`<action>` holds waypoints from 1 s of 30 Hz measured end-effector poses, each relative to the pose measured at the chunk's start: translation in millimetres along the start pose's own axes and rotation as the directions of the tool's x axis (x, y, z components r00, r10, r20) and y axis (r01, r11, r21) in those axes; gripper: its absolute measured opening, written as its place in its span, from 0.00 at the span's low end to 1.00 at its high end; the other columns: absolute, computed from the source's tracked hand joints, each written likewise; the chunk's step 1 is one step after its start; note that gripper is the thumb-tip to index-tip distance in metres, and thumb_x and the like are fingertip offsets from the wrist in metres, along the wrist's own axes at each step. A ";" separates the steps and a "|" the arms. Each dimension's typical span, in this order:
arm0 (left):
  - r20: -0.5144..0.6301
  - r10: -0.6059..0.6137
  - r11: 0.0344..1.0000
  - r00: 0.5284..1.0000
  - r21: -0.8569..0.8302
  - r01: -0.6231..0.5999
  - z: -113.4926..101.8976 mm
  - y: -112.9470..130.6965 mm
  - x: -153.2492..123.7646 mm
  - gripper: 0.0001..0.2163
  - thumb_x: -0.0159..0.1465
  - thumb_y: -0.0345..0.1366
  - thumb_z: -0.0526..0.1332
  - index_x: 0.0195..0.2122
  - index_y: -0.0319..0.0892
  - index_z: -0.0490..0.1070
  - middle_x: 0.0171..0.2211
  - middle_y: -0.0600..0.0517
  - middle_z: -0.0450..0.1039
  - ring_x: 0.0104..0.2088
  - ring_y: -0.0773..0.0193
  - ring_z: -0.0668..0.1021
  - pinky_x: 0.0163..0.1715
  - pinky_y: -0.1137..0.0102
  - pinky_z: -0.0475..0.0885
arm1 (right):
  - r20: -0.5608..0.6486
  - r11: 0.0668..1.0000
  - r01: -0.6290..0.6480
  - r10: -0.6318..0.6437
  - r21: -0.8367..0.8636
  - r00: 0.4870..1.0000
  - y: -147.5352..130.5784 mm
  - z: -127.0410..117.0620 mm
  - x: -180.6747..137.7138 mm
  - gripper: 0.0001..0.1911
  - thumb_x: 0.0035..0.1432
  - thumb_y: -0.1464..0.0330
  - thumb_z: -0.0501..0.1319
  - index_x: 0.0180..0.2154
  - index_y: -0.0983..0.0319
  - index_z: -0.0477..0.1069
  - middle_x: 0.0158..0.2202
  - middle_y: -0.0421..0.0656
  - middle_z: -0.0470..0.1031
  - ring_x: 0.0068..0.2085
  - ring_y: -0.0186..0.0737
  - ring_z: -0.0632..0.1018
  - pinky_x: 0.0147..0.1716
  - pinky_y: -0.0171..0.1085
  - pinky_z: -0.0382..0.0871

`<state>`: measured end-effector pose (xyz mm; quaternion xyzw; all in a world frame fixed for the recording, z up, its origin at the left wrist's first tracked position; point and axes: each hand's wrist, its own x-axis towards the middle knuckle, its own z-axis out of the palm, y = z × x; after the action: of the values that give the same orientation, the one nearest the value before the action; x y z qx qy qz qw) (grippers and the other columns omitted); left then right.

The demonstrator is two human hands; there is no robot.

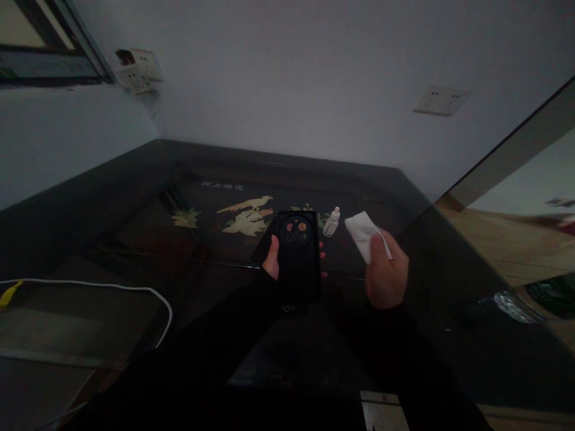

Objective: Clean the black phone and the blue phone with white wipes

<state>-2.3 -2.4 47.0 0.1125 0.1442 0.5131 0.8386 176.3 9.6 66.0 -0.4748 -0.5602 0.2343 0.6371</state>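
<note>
A black smartphone [299,266] lies in my left hand [272,258], its back with the round camera block facing up. My thumb shows on its left side and fingertips curl round the right edge; the palm is hidden beneath. To the right, my right hand [389,272] pinches a folded white tissue [360,232] between thumb and fingers, apart from the phone. Between the phone and the tissue, a small clear dropper bottle [331,223] with a white top stands on the dark glossy table [359,179].
Bird and flower pictures [247,215] decorate the tabletop. A white cable [112,286] runs over the left side, near a yellow tag [9,294]. At the right edge lies a clear bottle [516,305]. Wall sockets [441,100] sit above the table.
</note>
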 end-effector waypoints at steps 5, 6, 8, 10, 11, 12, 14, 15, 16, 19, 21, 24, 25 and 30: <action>0.037 0.026 0.998 0.999 0.050 -0.027 -6.5 -2.8 5.0 0.35 0.62 0.58 0.37 0.59 0.37 0.57 0.43 0.40 0.74 0.42 0.53 0.76 0.48 0.51 0.64 | 0.153 0.805 -0.476 0.452 0.355 0.879 17.5 10.8 -10.0 0.15 0.52 0.61 0.62 0.38 0.65 0.73 0.39 0.48 0.78 0.35 0.43 0.79 0.30 0.40 0.74; 0.049 0.046 0.997 0.998 0.062 -0.049 -8.2 -3.8 6.4 0.35 0.62 0.58 0.37 0.58 0.35 0.59 0.42 0.40 0.74 0.42 0.53 0.76 0.48 0.54 0.64 | 0.202 0.770 -0.528 0.488 0.359 0.849 17.6 13.0 -13.2 0.15 0.51 0.61 0.62 0.39 0.65 0.73 0.39 0.49 0.78 0.35 0.43 0.79 0.28 0.39 0.74; 0.069 0.079 0.992 0.995 0.089 -0.085 -10.8 -5.2 8.3 0.35 0.62 0.57 0.37 0.57 0.33 0.60 0.42 0.40 0.74 0.42 0.53 0.76 0.49 0.56 0.65 | 0.273 0.725 -0.583 0.515 0.367 0.813 15.2 16.5 -18.9 0.17 0.51 0.61 0.62 0.40 0.65 0.73 0.38 0.49 0.78 0.35 0.44 0.79 0.25 0.37 0.74; 0.068 0.077 0.990 0.995 0.116 -0.085 -12.1 -5.5 9.2 0.37 0.61 0.58 0.36 0.59 0.34 0.57 0.43 0.39 0.74 0.42 0.50 0.76 0.47 0.52 0.65 | 0.309 0.707 -0.599 0.513 0.376 0.801 11.6 18.4 -22.6 0.17 0.51 0.60 0.63 0.40 0.65 0.73 0.38 0.49 0.78 0.35 0.44 0.79 0.24 0.36 0.74; 0.059 0.067 0.989 0.996 0.127 -0.074 -12.5 -5.5 9.3 0.37 0.61 0.59 0.36 0.60 0.34 0.55 0.43 0.39 0.74 0.41 0.48 0.77 0.47 0.50 0.65 | 0.318 0.703 -0.600 0.510 0.381 0.799 10.1 18.8 -23.5 0.17 0.51 0.60 0.63 0.40 0.65 0.73 0.38 0.49 0.78 0.35 0.44 0.79 0.24 0.36 0.74; 0.046 0.065 0.989 0.997 0.132 -0.071 -12.8 -5.6 9.4 0.38 0.61 0.60 0.37 0.61 0.35 0.53 0.44 0.39 0.74 0.41 0.48 0.77 0.47 0.50 0.65 | 0.321 0.703 -0.599 0.506 0.385 0.801 9.0 18.9 -24.0 0.17 0.51 0.60 0.62 0.40 0.65 0.73 0.38 0.49 0.78 0.35 0.44 0.79 0.24 0.36 0.74; 0.009 0.088 0.987 0.996 0.134 -0.088 -13.8 -6.0 9.8 0.37 0.61 0.59 0.39 0.62 0.35 0.50 0.44 0.39 0.74 0.42 0.49 0.77 0.48 0.51 0.64 | 0.313 0.712 -0.586 0.497 0.386 0.810 8.0 18.7 -23.8 0.18 0.51 0.60 0.62 0.41 0.65 0.73 0.39 0.50 0.78 0.36 0.44 0.79 0.25 0.37 0.74; -0.013 0.110 0.985 0.994 0.134 -0.107 -14.5 -6.2 10.2 0.37 0.61 0.59 0.40 0.63 0.35 0.49 0.45 0.39 0.74 0.42 0.49 0.77 0.48 0.52 0.64 | 0.302 0.722 -0.576 0.492 0.384 0.817 8.1 18.6 -23.5 0.18 0.51 0.60 0.62 0.41 0.65 0.73 0.40 0.50 0.78 0.36 0.45 0.79 0.26 0.38 0.74; -0.034 0.128 0.983 0.991 0.136 -0.122 -15.3 -6.4 10.6 0.36 0.61 0.58 0.40 0.63 0.35 0.48 0.46 0.39 0.73 0.43 0.50 0.76 0.49 0.54 0.64 | 0.286 0.734 -0.563 0.486 0.380 0.826 8.4 18.5 -23.1 0.18 0.51 0.59 0.62 0.41 0.65 0.73 0.39 0.50 0.78 0.36 0.45 0.79 0.26 0.38 0.74; -0.072 0.146 0.980 0.987 0.148 -0.135 -17.5 -5.7 12.0 0.35 0.63 0.56 0.41 0.64 0.37 0.46 0.49 0.39 0.72 0.44 0.52 0.76 0.50 0.57 0.64 | 0.234 0.790 -0.505 0.448 0.348 0.863 10.4 18.7 -22.6 0.18 0.51 0.60 0.62 0.41 0.64 0.73 0.38 0.49 0.78 0.36 0.44 0.79 0.28 0.39 0.74; -0.074 0.136 0.981 0.988 0.150 -0.124 -17.4 -4.7 12.3 0.34 0.63 0.55 0.42 0.64 0.38 0.45 0.51 0.40 0.70 0.45 0.53 0.76 0.51 0.59 0.64 | 0.215 0.836 -0.452 0.401 0.310 0.890 12.0 18.7 -23.1 0.17 0.51 0.60 0.62 0.41 0.64 0.74 0.38 0.47 0.78 0.37 0.44 0.78 0.28 0.37 0.73; -0.073 0.155 0.982 0.985 0.124 -0.145 -14.6 -5.6 12.0 0.30 0.65 0.52 0.41 0.65 0.42 0.43 0.54 0.43 0.68 0.48 0.54 0.75 0.52 0.58 0.62 | 0.193 0.896 -0.368 0.326 0.249 0.925 13.2 17.5 -24.3 0.16 0.53 0.61 0.62 0.42 0.62 0.74 0.39 0.46 0.78 0.38 0.43 0.78 0.28 0.37 0.73; -0.074 0.174 0.980 0.982 0.113 -0.165 -13.4 -6.8 12.0 0.29 0.65 0.51 0.41 0.65 0.43 0.43 0.54 0.44 0.68 0.49 0.55 0.74 0.53 0.59 0.62 | 0.189 0.918 -0.331 0.293 0.220 0.937 13.0 16.7 -24.8 0.15 0.54 0.62 0.61 0.42 0.61 0.74 0.40 0.45 0.78 0.39 0.43 0.78 0.30 0.38 0.73; -0.077 0.198 0.976 0.977 0.104 -0.189 -13.2 -7.7 15.4 0.31 0.66 0.48 0.40 0.61 0.27 0.51 0.50 0.40 0.71 0.52 0.55 0.72 0.55 0.63 0.61 | 0.271 0.998 -0.063 0.056 0.018 0.961 5.6 14.1 -28.7 0.13 0.57 0.65 0.58 0.45 0.57 0.74 0.46 0.43 0.76 0.46 0.43 0.76 0.47 0.45 0.70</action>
<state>6.0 8.4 30.1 0.1439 0.1933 0.5892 0.7712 156.8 -6.9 46.0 -0.4465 -0.6242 0.3233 0.5536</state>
